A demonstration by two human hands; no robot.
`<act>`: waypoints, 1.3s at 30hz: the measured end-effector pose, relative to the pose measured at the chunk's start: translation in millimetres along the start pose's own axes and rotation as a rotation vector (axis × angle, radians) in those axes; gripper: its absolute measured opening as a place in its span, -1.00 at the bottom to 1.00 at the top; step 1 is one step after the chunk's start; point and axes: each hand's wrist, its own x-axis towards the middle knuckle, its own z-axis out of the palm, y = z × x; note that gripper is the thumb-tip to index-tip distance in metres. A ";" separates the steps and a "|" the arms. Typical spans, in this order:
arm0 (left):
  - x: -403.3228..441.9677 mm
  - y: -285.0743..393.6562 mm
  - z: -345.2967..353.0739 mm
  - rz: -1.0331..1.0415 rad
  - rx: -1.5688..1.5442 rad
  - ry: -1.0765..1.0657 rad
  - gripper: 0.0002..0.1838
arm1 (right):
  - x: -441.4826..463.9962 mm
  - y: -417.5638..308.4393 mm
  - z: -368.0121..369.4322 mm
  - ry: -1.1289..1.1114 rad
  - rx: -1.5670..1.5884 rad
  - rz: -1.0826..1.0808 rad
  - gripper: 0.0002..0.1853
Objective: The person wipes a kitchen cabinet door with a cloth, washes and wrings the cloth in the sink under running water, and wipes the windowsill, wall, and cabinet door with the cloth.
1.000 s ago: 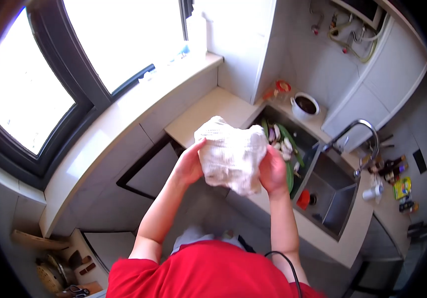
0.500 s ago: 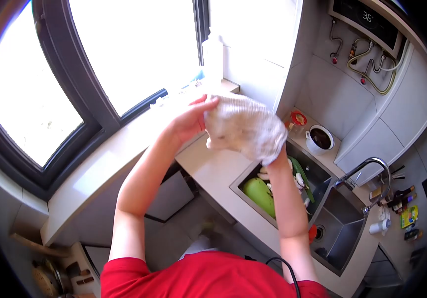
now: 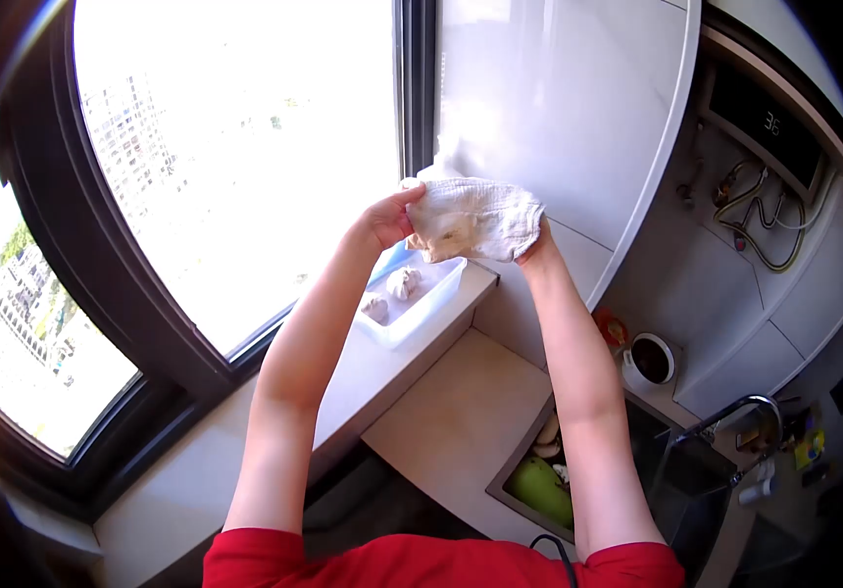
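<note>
A folded off-white cloth [image 3: 475,218] with brownish stains is held up in front of the window corner. My left hand [image 3: 392,218] pinches its left edge, thumb on top. My right hand [image 3: 539,243] grips its right end, with most of the fingers hidden behind the cloth. Just below it, a clear plastic container [image 3: 420,312] on the windowsill holds garlic bulbs [image 3: 403,282]. Part of a white object [image 3: 438,172] shows behind the cloth.
The sink [image 3: 512,498] at lower right holds a green gourd-like vegetable [image 3: 541,490] and pale pieces. A white pot [image 3: 649,361] with dark contents stands behind it, near the faucet [image 3: 769,402]. The window frame [image 3: 162,377] is at left, the water heater [image 3: 769,122] at upper right.
Both hands have carried the cloth toward the window corner, and the view has shifted that way. The container with garlic has come into clear view below the cloth.
</note>
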 end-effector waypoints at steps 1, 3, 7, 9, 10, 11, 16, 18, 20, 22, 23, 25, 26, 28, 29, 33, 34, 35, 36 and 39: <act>10.3 2.3 -9.0 -0.041 0.002 0.020 -0.61 | 12.4 3.2 -11.9 0.004 -0.101 -0.036 -0.58; 24.6 8.5 -16.0 -0.028 0.075 0.087 -0.58 | 23.6 1.5 -21.5 0.083 -0.034 -0.068 -0.57; 50.9 20.8 -19.4 0.056 0.337 0.313 -0.54 | 45.6 -2.3 -22.4 0.347 -0.065 -0.133 -0.54; 54.7 25.6 -5.5 0.336 1.153 0.726 -0.49 | 49.7 -4.9 -11.7 0.422 -0.099 -0.144 -0.54; 53.2 26.9 2.5 0.337 1.157 0.725 -0.49 | 50.9 -5.4 -6.1 0.500 -0.132 -0.149 -0.54; 46.5 29.8 15.2 0.487 1.276 0.725 -0.48 | 53.7 -5.9 -1.0 0.500 -0.130 -0.152 -0.54; 76.8 33.9 11.7 0.789 1.747 0.327 -0.34 | 68.3 -5.6 -7.7 0.534 -0.056 -0.152 -0.49; 82.4 33.7 14.0 0.688 1.730 0.293 -0.31 | 75.5 -1.0 -22.6 0.458 -0.045 -0.167 -0.49; 91.5 32.9 6.8 0.741 1.715 0.208 -0.29 | 80.4 -1.0 -28.7 0.381 -0.036 -0.182 -0.48; 92.0 31.9 6.0 0.726 1.698 0.207 -0.29 | 83.1 -0.9 -25.3 0.362 -0.037 -0.160 -0.45; 92.1 30.9 5.5 0.722 1.679 0.209 -0.31 | 85.0 -0.3 -27.5 0.367 -0.035 -0.165 -0.45; 91.4 28.3 5.8 0.717 1.661 0.213 -0.33 | 91.3 1.1 -30.7 0.393 0.002 -0.169 -0.43; 91.8 27.5 5.1 0.727 1.653 0.215 -0.37 | 93.7 1.7 -34.0 0.393 0.004 -0.170 -0.43; 92.1 25.9 4.0 0.740 1.646 0.217 -0.40 | 97.4 2.3 -40.6 0.315 0.072 -0.147 -0.41; 92.1 24.7 4.2 0.730 1.636 0.226 -0.44 | 97.8 1.9 -39.3 0.314 0.072 -0.149 -0.41; 91.7 21.8 3.7 0.729 1.633 0.225 -0.55 | 98.0 1.7 -30.7 0.357 0.059 -0.145 -0.40; 91.4 20.6 4.4 0.728 1.635 0.223 -0.55 | 97.2 0.5 -27.5 0.353 0.040 -0.147 -0.40; 91.6 18.6 4.7 0.736 1.625 0.236 -0.58 | 96.5 0.1 -26.2 0.353 0.041 -0.148 -0.40; 91.8 17.2 4.5 0.743 1.615 0.249 -0.60 | 95.7 0.2 -25.0 0.341 0.052 -0.147 -0.41; 90.0 16.0 4.4 0.764 1.620 0.231 -0.62 | 93.7 0.3 -21.5 0.339 0.038 -0.159 -0.41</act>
